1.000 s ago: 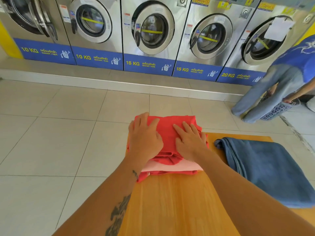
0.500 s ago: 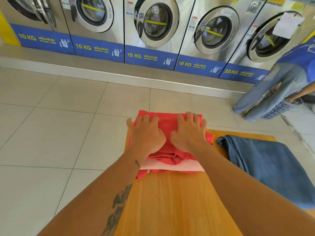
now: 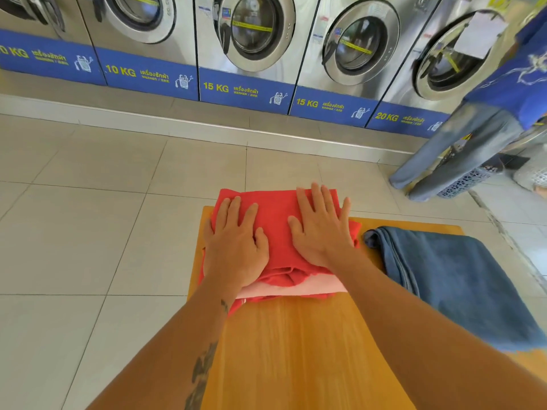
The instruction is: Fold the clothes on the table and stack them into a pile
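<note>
While half a second ago the hands lay close together on the red garment [image 3: 275, 223], the left hand [image 3: 236, 247] and right hand [image 3: 322, 229] now sit farther apart, both flat with fingers spread, pressing it down. It tops a pile at the table's [image 3: 296, 350] far left corner, pale pink cloth [image 3: 296, 289] showing beneath the wrists. That reads as smoothing done; the blue garment [image 3: 458, 276], just right of the right hand, likely comes next.

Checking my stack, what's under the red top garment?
Under the red top garment a pale pink layer shows, with more red cloth beneath it. Anything else between them is covered.
</note>
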Action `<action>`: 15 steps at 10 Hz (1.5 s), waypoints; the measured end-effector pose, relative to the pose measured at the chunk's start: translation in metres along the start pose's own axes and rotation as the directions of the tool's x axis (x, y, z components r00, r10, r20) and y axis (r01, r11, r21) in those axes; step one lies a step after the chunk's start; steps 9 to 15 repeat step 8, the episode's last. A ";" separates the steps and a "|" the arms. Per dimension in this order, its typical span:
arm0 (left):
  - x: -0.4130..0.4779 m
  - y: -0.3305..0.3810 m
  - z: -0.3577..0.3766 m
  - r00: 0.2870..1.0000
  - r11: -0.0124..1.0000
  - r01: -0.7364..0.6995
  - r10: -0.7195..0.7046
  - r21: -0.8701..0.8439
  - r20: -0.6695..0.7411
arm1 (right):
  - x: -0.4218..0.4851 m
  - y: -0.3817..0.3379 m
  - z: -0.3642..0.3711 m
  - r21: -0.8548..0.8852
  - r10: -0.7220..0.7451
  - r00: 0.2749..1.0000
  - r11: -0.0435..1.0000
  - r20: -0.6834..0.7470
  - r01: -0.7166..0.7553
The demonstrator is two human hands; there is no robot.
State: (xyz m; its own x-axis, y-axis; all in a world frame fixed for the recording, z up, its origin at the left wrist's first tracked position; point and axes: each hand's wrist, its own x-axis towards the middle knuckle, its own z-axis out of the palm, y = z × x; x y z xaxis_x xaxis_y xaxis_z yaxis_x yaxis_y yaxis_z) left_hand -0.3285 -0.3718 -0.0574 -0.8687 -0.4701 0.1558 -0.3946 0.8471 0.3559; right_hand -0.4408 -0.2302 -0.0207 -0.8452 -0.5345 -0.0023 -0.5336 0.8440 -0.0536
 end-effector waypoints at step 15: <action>-0.072 0.001 -0.072 0.977 0.976 0.138 -0.162 0.169 0.140 | -0.097 0.055 -0.041 0.420 0.058 0.997 0.904 0.054 -0.075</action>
